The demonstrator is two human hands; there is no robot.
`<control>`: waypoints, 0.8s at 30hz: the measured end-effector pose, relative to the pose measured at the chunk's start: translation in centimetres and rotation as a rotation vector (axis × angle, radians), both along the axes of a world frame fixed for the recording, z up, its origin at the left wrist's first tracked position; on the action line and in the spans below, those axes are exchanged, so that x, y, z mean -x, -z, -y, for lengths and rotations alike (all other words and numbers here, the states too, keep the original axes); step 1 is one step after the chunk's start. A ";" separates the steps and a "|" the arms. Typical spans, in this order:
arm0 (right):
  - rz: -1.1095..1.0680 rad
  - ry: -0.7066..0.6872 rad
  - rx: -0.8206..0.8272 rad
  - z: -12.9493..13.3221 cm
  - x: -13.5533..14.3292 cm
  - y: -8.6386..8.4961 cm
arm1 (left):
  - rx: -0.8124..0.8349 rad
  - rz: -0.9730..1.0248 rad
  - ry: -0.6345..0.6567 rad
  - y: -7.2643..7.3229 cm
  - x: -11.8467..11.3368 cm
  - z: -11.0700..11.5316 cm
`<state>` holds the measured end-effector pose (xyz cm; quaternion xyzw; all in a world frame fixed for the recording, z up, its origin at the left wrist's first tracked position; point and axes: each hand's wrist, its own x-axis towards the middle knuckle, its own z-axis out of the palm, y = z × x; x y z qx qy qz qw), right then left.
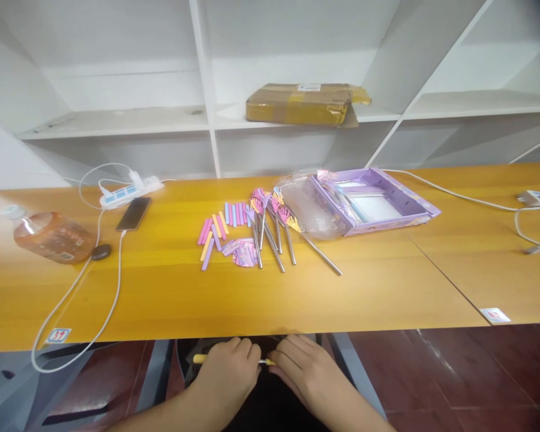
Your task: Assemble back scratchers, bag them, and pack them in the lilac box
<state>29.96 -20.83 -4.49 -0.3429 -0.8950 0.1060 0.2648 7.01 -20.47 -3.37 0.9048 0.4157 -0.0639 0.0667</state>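
Below the table's front edge, my left hand (229,378) is wrapped round a back scratcher whose yellow handle (200,359) sticks out on its left side. A short bit of metal rod shows between my hands. My right hand (308,372) is closed on the yellow end at the other side, mostly covered by the fingers. On the table lies a pile of metal rods with small hand-shaped heads (270,207) in pink, purple and yellow. Loose coloured handle tubes (213,234) lie left of the pile, and small printed cards (244,253) lie just in front of them.
A purple open box (353,228) with clear plastic wrapping (312,207) stands at the right. On the left are a drink bottle (56,237), a phone (134,213), a power strip (130,193) and a white cable. A taped carton (297,105) rests on the shelf.
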 end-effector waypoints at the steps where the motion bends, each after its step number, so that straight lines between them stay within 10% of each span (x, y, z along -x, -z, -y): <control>1: -0.001 0.014 -0.009 -0.1 -0.2 -0.6 | -0.080 0.016 0.020 0.1 0.4 0.1; 11: 0.009 0.113 -0.147 -2.4 -1.8 -3.1 | -0.398 0.039 0.075 -1.8 4.2 -4.7; 19: 0.119 0.344 -0.431 -6.7 -17.9 -1.5 | -0.545 0.014 -0.175 -5.3 18.2 -10.3; 24: 0.180 0.439 -0.431 -8.3 -23.1 1.3 | -0.400 0.002 -0.233 -4.4 21.2 -12.6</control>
